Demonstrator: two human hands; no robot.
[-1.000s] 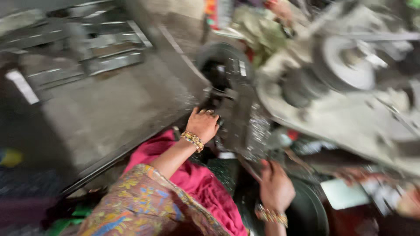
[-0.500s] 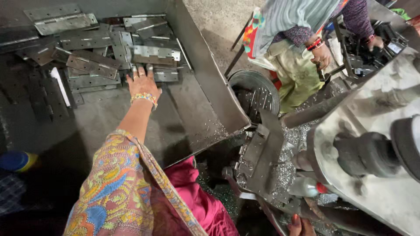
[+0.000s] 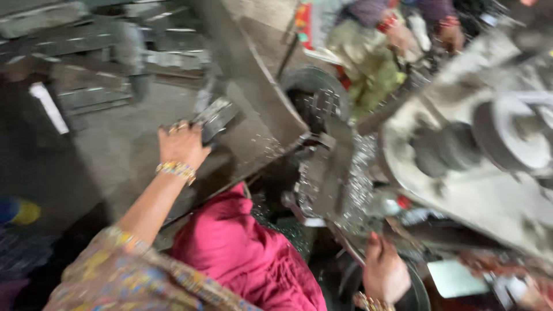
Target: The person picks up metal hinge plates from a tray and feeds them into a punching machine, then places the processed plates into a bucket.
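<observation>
Hands | L hand grips metal plate | R hand on lever, closed

Metal plate in left hand: dull grey steel, worn matt. Tray: grey sheet metal, scuffed, matt. Machine: rough cast metal, grimy. Shavings: shiny metal. Pink garment: soft matt cloth. Bangles: glossy gold-coloured metal.

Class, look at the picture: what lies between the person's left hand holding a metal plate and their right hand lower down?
In the head view, pink cloth over the lap lies between the left hand and right hand.
</observation>
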